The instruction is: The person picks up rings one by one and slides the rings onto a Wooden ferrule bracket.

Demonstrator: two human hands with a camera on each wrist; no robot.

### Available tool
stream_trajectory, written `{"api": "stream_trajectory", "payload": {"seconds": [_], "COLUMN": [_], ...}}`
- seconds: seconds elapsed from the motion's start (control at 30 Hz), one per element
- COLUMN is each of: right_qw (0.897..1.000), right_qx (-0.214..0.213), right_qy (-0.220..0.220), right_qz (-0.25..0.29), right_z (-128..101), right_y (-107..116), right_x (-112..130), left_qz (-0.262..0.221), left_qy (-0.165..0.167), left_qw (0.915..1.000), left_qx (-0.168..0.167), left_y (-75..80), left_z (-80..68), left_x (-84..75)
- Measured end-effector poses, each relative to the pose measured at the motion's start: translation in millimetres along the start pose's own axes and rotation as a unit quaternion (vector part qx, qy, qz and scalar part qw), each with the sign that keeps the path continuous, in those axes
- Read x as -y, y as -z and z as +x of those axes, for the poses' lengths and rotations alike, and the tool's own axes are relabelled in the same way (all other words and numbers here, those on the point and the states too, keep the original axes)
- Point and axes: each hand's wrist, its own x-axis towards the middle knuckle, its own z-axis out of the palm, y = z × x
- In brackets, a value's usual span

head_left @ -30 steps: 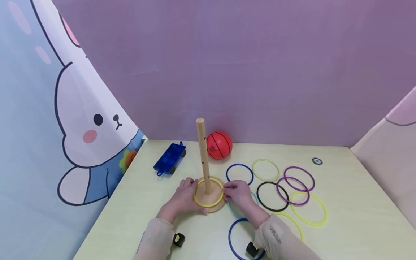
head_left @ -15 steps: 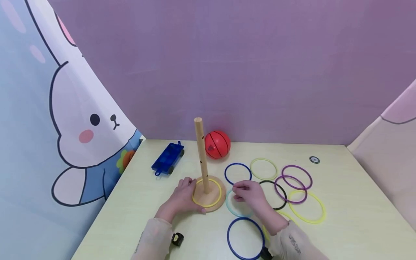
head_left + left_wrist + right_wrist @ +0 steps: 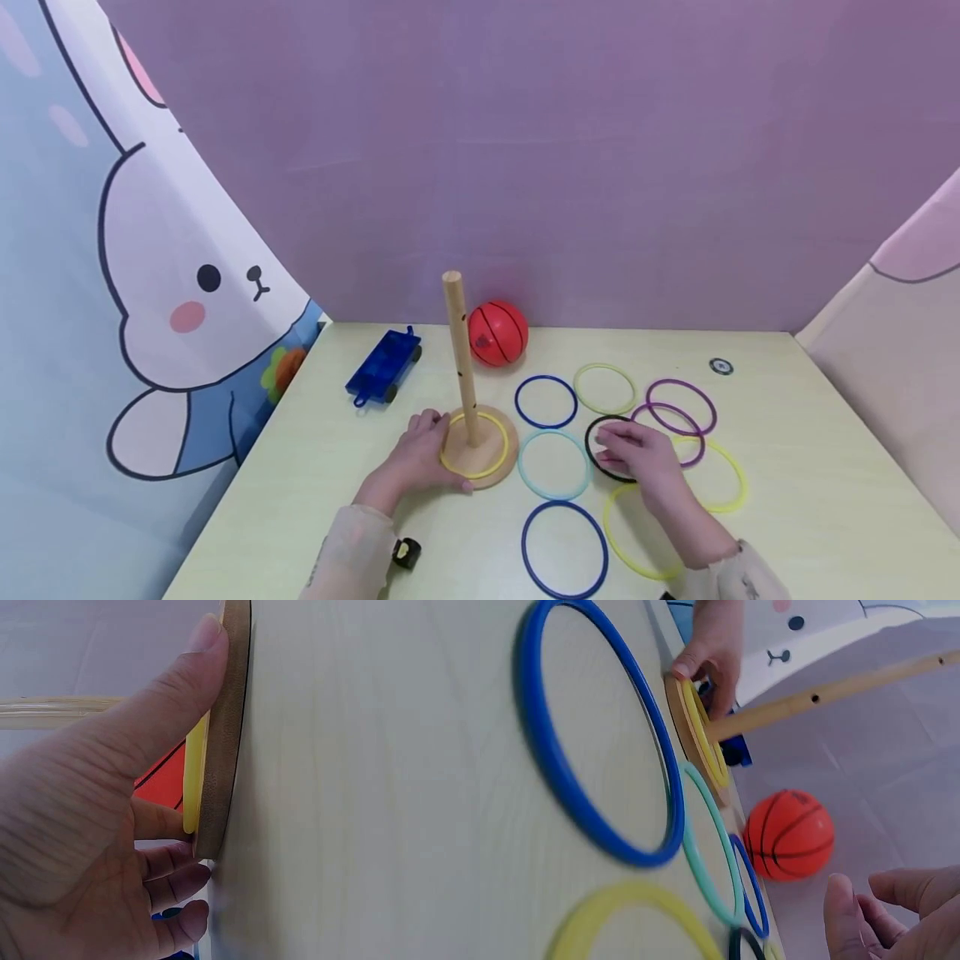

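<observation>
My left hand (image 3: 420,454) is holding the round wooden base (image 3: 487,465) of the peg stand, thumb on the near rim and fingers curled round the left edge, so it's gripping the disc. One yellow ring (image 3: 474,446) sits on that base around the peg (image 3: 460,354), which stands upright.

My right hand (image 3: 637,454) is over at the black ring (image 3: 606,433), fingertips (image 3: 604,442) right at its rim, loosely bent. Honestly can't tell from here if I'm pinching it or just touching it; the wrist view only shows my fingers (image 3: 870,915) half curled with nothing clearly between them.

Rest of the rings lie flat on the table (image 3: 810,475): a teal one (image 3: 554,465) just right of the base, a blue one (image 3: 564,549) nearest me, another blue one (image 3: 546,402) behind the teal, a pale yellow-green one (image 3: 604,388) next to that, two purple ones (image 3: 675,412) overlapping each other, and two yellow ones partly under my right hand and forearm.

Orange ball (image 3: 498,333) sits behind the peg by the wall, blue toy cart (image 3: 384,364) off to the left.
</observation>
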Motion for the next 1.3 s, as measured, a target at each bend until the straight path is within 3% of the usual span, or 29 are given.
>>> {"api": "stream_trajectory", "payload": {"seconds": [0.4, 0.7, 1.0, 1.3], "right_qw": [0.998, 0.99, 0.982, 0.977], "right_qx": [-0.065, -0.112, -0.133, -0.107], "right_qy": [-0.013, -0.018, -0.05, -0.065], "right_qz": [-0.013, -0.086, -0.121, -0.172], "right_z": [-8, -6, -3, 3], "right_y": [67, 105, 120, 127], "right_x": [-7, -20, -25, -22], "left_qz": [0.005, -0.001, -0.004, -0.002], "left_qy": [0.0, -0.012, -0.007, -0.007], "left_qw": [1.0, 0.9999, 1.0, 1.0], "left_qx": [0.001, -0.004, -0.003, -0.005], "left_y": [-1.4, 0.9, -0.9, -1.1], "left_z": [-0.3, -1.1, -0.7, -1.5], "left_x": [2.0, 1.2, 3.2, 3.1]}}
